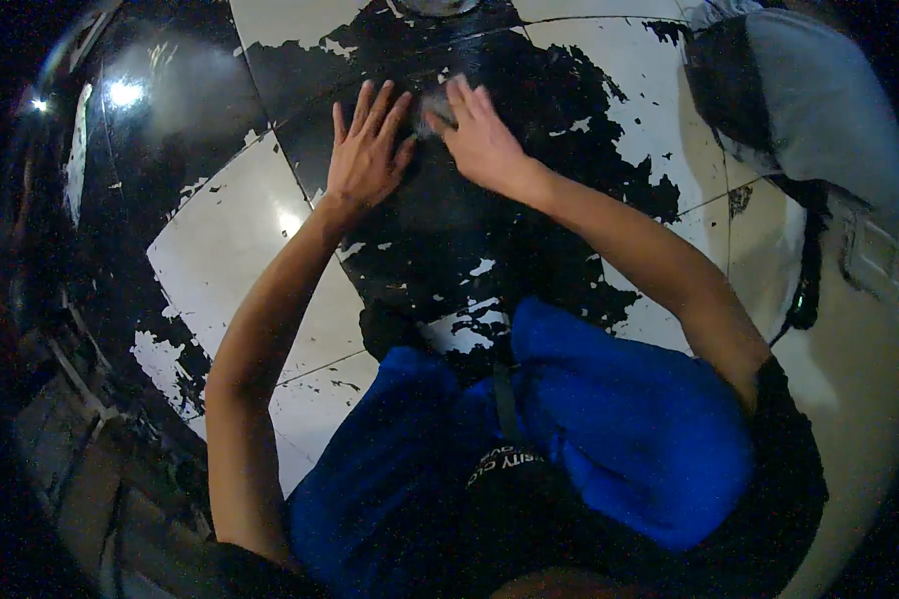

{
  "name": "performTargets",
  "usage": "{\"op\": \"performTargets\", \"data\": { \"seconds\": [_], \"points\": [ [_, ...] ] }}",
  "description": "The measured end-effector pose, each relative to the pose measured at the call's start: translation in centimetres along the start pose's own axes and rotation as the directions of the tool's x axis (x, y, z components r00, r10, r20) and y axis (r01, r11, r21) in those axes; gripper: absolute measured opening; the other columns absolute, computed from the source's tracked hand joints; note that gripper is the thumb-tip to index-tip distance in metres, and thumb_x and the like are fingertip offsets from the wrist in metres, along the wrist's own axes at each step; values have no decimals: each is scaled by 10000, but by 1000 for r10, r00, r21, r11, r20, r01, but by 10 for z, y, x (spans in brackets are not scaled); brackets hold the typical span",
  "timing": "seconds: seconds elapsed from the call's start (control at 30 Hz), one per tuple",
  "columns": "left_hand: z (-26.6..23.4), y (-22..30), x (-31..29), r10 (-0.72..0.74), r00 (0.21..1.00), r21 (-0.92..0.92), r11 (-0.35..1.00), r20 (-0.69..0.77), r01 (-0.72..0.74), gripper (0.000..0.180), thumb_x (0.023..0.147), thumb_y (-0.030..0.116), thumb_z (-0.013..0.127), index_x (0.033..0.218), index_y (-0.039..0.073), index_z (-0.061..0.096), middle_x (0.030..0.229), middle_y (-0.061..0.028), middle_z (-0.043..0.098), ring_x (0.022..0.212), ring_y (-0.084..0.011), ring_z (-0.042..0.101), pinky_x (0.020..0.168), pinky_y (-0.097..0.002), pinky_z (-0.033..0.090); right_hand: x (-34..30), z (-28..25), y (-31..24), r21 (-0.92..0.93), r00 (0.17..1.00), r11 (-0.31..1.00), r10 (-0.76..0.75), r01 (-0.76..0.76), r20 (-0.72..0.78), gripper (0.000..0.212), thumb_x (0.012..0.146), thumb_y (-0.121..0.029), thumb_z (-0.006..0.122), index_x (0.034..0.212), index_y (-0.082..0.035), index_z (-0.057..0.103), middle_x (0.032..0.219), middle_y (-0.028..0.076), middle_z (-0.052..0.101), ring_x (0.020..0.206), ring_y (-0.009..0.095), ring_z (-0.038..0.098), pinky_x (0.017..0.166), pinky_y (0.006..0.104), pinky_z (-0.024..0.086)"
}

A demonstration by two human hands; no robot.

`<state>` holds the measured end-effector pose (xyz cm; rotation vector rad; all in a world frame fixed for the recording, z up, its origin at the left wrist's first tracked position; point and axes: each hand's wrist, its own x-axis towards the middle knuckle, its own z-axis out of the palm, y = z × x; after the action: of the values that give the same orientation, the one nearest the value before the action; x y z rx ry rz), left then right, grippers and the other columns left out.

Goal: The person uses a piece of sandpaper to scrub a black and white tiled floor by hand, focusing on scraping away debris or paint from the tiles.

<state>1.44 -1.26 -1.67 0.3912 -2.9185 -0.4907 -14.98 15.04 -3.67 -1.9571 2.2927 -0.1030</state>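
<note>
My left hand [368, 155] lies palm down on the dark, flaking black coating [430, 220] that covers part of the tiled floor. Its fingers are spread and nothing is in it. Just to the right, my right hand [481, 142] is tilted over the same black area, slightly smeared by motion. Between its thumb and forefinger shows a small greyish, blurred thing [436, 108], too unclear to name; the fingers seem closed on it. The coating has ragged edges, with bare white tile [240, 230] showing beside it.
A round, shiny object [438, 5] is cut off by the top edge. On the right sits a bulky grey cloth-like thing [819, 95] with a black strap [809, 265] below it. My knees in blue trousers [629, 409] are close to the patch. Dark clutter [100, 449] lines the left.
</note>
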Motion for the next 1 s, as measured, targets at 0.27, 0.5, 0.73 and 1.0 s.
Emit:
{"op": "performTargets", "data": {
  "seconds": [0.27,0.5,0.73,1.0],
  "points": [
    [-21,-37,-48,-103,994,41,994,-31,105,603,1052,385,524,1590,145,395,1677,-130,318,1578,-371,200,1222,-675,157,-15,-19,59,-3,980,980,200,-201,-12,776,995,-617,485,1507,-34,462,1535,421,335,1470,561,297,1196,661,237],
    [-13,-53,-75,-169,985,84,982,20,166,604,1052,391,530,1591,152,398,1683,-124,309,1581,-368,190,1228,-664,144,34,-34,19,46,995,995,86,-89,55,870,992,-694,454,1527,-8,454,1582,412,275,1529,505,220,1244,574,205],
    [-26,-27,-77,-139,990,4,990,24,139,588,1048,358,534,1590,171,403,1687,-122,298,1581,-369,188,1230,-666,141,-22,-29,39,11,995,997,73,-74,70,744,999,-616,521,1534,-100,479,1626,347,257,1537,480,229,1235,597,213],
    [-30,-41,-97,-148,981,95,986,122,137,566,1062,365,499,1589,179,406,1702,-122,263,1590,-360,162,1232,-666,129,14,-12,-1,95,987,985,151,-146,-49,777,952,-693,530,1517,-160,514,1659,290,229,1552,453,197,1197,709,171]
  ]
}}
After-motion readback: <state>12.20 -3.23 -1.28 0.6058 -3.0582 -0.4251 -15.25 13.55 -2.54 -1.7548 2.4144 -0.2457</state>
